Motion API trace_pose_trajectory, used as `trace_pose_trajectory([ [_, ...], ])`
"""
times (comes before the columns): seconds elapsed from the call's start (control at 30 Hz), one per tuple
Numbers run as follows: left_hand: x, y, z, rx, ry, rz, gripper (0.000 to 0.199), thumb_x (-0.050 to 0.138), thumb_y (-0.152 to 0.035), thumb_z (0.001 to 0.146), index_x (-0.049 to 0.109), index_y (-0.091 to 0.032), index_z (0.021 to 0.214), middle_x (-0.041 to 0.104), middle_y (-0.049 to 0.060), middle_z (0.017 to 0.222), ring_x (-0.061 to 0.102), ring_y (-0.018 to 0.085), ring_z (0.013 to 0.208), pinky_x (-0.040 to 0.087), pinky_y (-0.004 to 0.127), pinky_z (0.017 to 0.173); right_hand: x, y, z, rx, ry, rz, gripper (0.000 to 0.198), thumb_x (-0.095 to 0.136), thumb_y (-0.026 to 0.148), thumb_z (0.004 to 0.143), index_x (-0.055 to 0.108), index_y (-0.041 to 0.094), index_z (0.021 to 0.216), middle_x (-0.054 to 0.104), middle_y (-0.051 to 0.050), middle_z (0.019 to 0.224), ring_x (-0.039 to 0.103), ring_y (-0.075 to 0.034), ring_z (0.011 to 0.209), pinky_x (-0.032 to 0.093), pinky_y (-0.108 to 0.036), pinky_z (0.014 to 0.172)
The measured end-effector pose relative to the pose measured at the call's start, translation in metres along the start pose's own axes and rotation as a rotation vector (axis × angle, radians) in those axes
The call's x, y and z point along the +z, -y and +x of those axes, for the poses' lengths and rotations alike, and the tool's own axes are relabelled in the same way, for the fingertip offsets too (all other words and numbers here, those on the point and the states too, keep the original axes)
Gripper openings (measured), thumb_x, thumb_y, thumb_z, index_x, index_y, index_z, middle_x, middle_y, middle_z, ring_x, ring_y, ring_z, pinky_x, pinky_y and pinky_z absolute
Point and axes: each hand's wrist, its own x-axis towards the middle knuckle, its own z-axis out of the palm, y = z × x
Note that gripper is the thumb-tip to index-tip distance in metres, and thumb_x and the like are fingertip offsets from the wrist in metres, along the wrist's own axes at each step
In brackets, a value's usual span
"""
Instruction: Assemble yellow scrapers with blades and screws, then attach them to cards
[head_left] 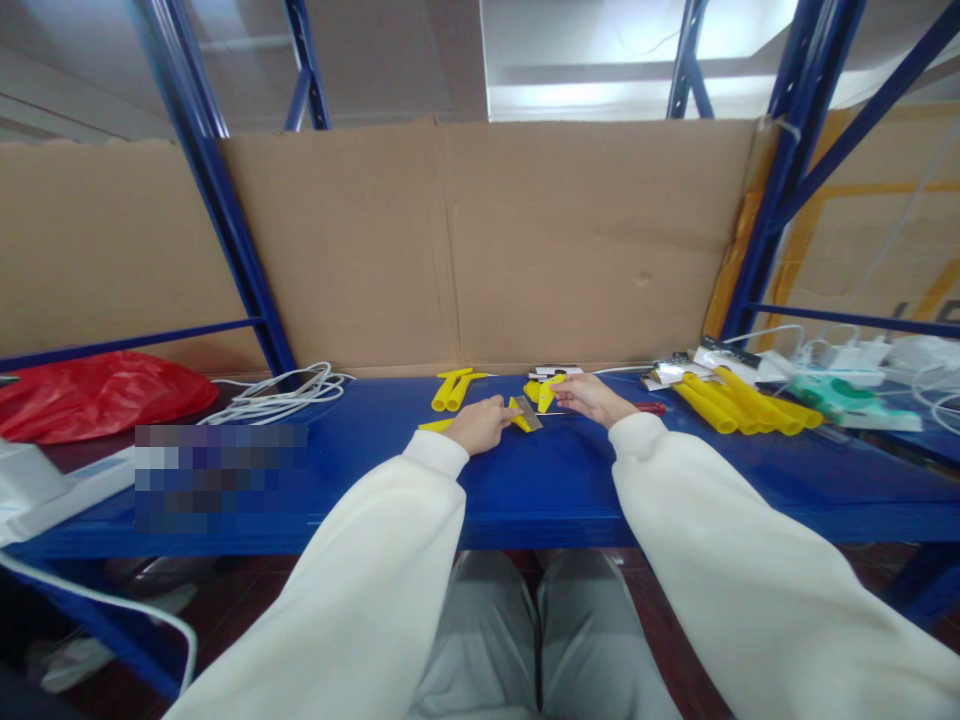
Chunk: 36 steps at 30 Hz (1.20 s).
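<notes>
My left hand [480,426] is closed around a yellow-handled scraper. The scraper's flat metal blade [529,413] points right, and the handle's end sticks out left of my wrist. Just beside the blade, my right hand [596,397] pinches a small yellow plastic piece [549,394] with a dark spot on it. A screwdriver with a red handle [651,407] lies on the table under my right hand, its shaft running left toward the scraper. More small yellow pieces [532,390] lie behind the held piece.
Two yellow handles [453,390] lie at the back, left of centre. Several yellow handles [739,403] and metal blades [670,371] are piled on the right. White cables [289,395] and a red bag [112,393] lie left. Cardboard [525,250] walls the blue table's [540,500] back.
</notes>
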Motion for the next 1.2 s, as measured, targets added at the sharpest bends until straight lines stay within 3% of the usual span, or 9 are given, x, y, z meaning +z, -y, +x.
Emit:
trace_pose_trajectory([
  [0.4,0.001,-0.001,0.001,0.056,-0.006,0.004,0.041,0.038,-0.022,0.095,0.059,-0.029,0.130,0.057,0.008,0.104,0.061,0.020,0.098,0.047,0.027,0.082,0.003,-0.008,-0.001,0.006,0.225,-0.068,0.017,0.064,-0.002,0.075,0.063,0.013,0.068,0.067,-0.002,0.061,0.061,-0.010,0.054,0.050,-0.017,0.053],
  [0.57,0.000,-0.003,0.000,0.071,-0.001,0.001,0.039,0.038,-0.022,0.095,0.062,-0.028,0.126,0.058,0.008,0.105,0.061,0.020,0.098,0.047,0.029,0.083,0.012,-0.010,-0.009,0.004,0.241,-0.135,0.018,0.066,0.000,0.076,0.061,0.013,0.064,0.066,-0.001,0.058,0.060,-0.009,0.054,0.051,-0.017,0.054],
  [0.9,0.002,-0.002,0.002,0.087,-0.034,-0.049,0.039,0.039,-0.024,0.096,0.060,-0.029,0.128,0.057,0.007,0.101,0.061,0.018,0.096,0.046,0.028,0.086,0.018,-0.012,-0.014,-0.019,0.194,-0.365,0.035,0.065,0.016,0.083,0.050,0.016,0.051,0.042,0.006,0.038,0.037,-0.005,0.034,0.030,-0.015,0.033],
  [1.03,0.002,-0.002,0.002,0.086,-0.034,-0.057,0.040,0.039,-0.024,0.096,0.060,-0.029,0.129,0.057,0.007,0.100,0.061,0.018,0.095,0.047,0.028,0.086,0.019,-0.011,-0.015,0.024,0.229,-0.274,0.035,0.062,0.020,0.086,0.046,0.017,0.055,0.036,0.008,0.039,0.028,-0.003,0.032,0.023,-0.014,0.032],
  [1.2,0.000,-0.004,0.002,0.076,0.000,-0.060,0.040,0.041,-0.023,0.094,0.062,-0.029,0.127,0.059,0.006,0.103,0.062,0.019,0.097,0.047,0.028,0.086,0.017,-0.008,-0.013,0.045,0.160,-0.193,0.032,0.055,0.018,0.090,0.042,0.019,0.061,0.035,0.009,0.042,0.024,-0.003,0.033,0.018,-0.014,0.032],
])
